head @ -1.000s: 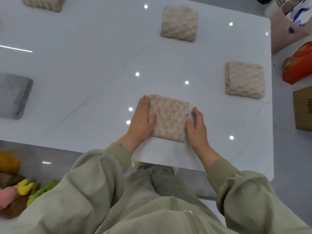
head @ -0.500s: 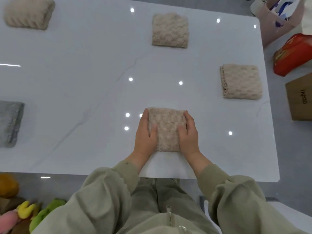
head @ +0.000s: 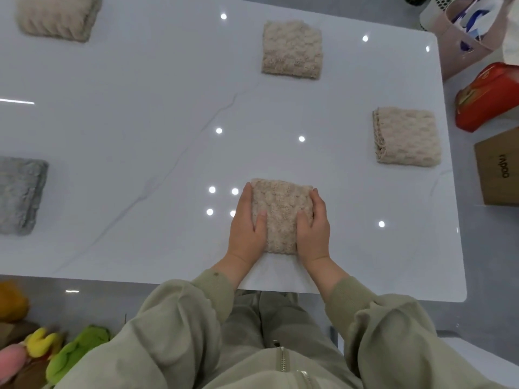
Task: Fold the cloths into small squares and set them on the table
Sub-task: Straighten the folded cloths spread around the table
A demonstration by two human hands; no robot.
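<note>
A beige bobbled cloth (head: 281, 211), folded into a small block, lies on the white table (head: 140, 136) near its front edge. My left hand (head: 247, 228) presses against its left side with the thumb on top. My right hand (head: 313, 228) clasps its right side the same way. Three other beige folded cloths rest on the table: one at the far middle (head: 292, 49), one at the right (head: 406, 137), one at the far left corner (head: 56, 16). A grey folded cloth (head: 21, 195) sits at the left edge.
Off the table's right side stand a red box (head: 488, 96), a brown cardboard box (head: 498, 169) and a pink bag (head: 466, 32). Soft toys (head: 42, 352) lie on the floor at the lower left. The table's front edge is close to my body.
Both hands have closed in from the cloth's sides onto it, squeezing it narrower, and the cloth now sits squarer to me.
</note>
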